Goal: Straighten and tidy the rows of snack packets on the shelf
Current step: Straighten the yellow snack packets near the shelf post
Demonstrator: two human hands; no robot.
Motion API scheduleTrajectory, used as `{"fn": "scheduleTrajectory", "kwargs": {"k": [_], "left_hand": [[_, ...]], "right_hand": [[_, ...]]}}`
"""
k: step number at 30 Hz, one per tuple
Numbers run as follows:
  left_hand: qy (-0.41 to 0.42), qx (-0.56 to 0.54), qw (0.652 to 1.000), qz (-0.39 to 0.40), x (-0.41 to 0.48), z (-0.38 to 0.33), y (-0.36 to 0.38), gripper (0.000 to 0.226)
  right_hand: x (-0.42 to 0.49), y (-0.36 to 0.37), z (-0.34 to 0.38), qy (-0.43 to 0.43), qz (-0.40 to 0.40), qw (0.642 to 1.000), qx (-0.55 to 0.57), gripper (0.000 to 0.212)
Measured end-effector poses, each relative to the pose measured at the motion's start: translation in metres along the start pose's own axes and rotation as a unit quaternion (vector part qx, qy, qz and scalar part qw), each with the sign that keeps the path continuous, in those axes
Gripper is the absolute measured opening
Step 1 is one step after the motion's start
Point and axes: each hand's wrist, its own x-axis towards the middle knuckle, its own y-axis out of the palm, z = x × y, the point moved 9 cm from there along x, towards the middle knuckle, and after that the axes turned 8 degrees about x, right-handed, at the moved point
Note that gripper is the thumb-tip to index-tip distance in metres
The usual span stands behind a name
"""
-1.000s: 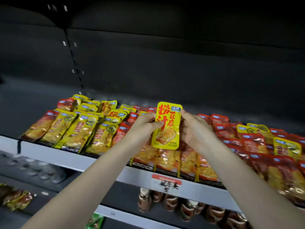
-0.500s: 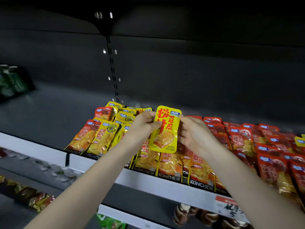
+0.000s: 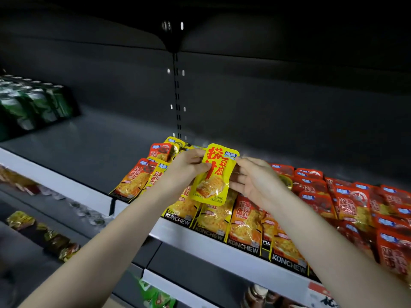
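I hold a yellow snack packet (image 3: 213,176) with red characters upright above the shelf's front row. My left hand (image 3: 186,167) pinches its left edge with thumb in front. My right hand (image 3: 255,181) grips its right edge, fingers behind the packet. Below lie rows of snack packets: yellow and orange ones (image 3: 213,216) at the front, a leaning group (image 3: 142,176) at the left end, red ones (image 3: 355,201) to the right. They rest on the grey shelf (image 3: 209,243).
To the left the same shelf level (image 3: 73,152) is bare, with green packs (image 3: 29,103) at its far left. A slotted upright (image 3: 176,94) runs up the dark back wall. Lower shelves hold loose wrapped snacks (image 3: 55,238) and small bottles (image 3: 258,294).
The view has swung left, so the packet rows sit further right and the bare shelf with green packs has come into sight. Both hands keep holding the yellow packet, now tilted slightly.
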Motion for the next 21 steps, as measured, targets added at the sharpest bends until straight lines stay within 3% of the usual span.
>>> {"fn": "scheduleTrajectory", "kwargs": {"k": [14, 21], "left_hand": [[0.039, 0.098, 0.994, 0.03, 0.038, 0.032, -0.124, 0.025], [0.009, 0.085, 0.991, 0.105, 0.056, 0.059, -0.156, 0.028]], "right_hand": [[0.06, 0.106, -0.04, -0.051, 0.018, 0.985, -0.163, 0.013], [0.085, 0.13, -0.056, -0.077, -0.025, 0.946, -0.315, 0.024]]}}
